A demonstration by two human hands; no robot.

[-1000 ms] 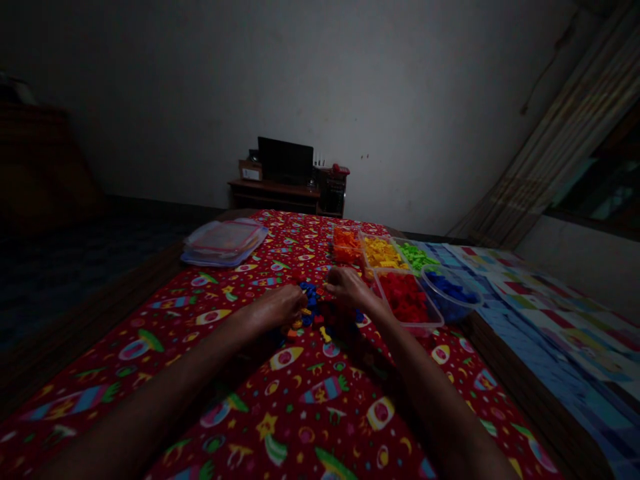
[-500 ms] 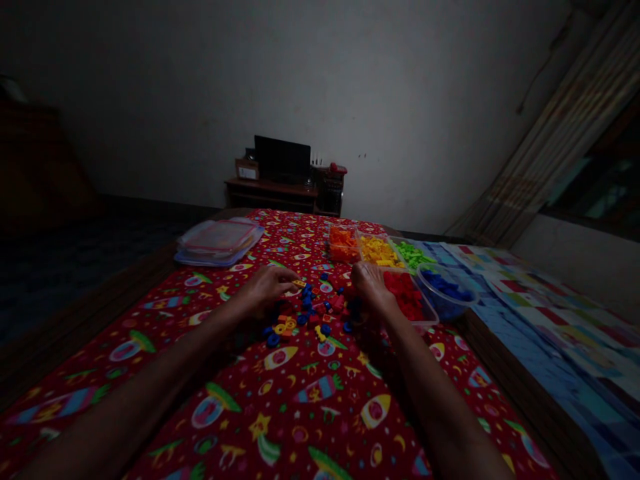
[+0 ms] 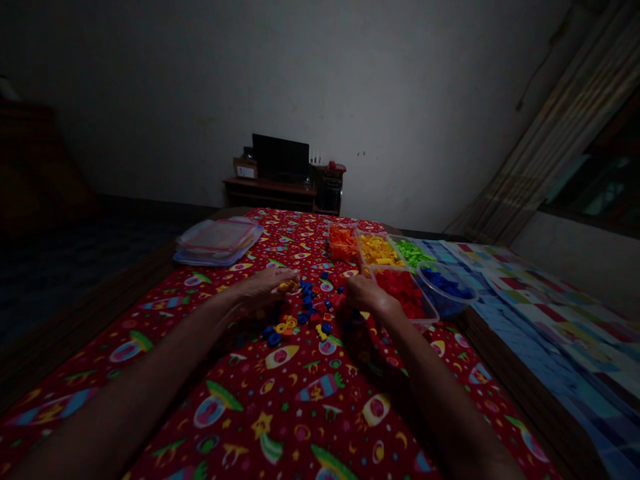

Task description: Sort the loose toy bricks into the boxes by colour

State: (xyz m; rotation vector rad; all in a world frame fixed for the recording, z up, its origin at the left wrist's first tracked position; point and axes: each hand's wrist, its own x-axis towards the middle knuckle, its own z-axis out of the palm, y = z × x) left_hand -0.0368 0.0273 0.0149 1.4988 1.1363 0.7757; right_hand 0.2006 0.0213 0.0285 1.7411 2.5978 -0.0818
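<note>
Yellow toy bricks [image 3: 289,286] show beneath the curled fingers of my left hand [image 3: 265,285], which is closed on them at the left side of a loose pile. That pile mixes small blue bricks [image 3: 307,297], red and orange pieces, yellow rings [image 3: 286,326] and blue wheels [image 3: 274,339]. On the pile's right side my right hand [image 3: 369,295] is bent downward with its fingers drawn together by some red pieces. Its fingertips are dark and partly hidden, so I cannot make out what they hold. Close beside it stands a clear tub of red bricks [image 3: 400,291].
Behind are clear tubs of orange bricks [image 3: 343,241], yellow bricks [image 3: 379,251] and green bricks [image 3: 413,254]. A round tub holds blue bricks [image 3: 447,285]. Stacked plastic lids [image 3: 217,240] lie at left on the red patterned cloth [image 3: 300,400]. A monitor [image 3: 281,157] stands by the wall.
My left hand has closed over a yellow brick that lay by its fingertips and drawn it slightly left. My right hand has shifted a little down and left, its fingers turned toward the pile.
</note>
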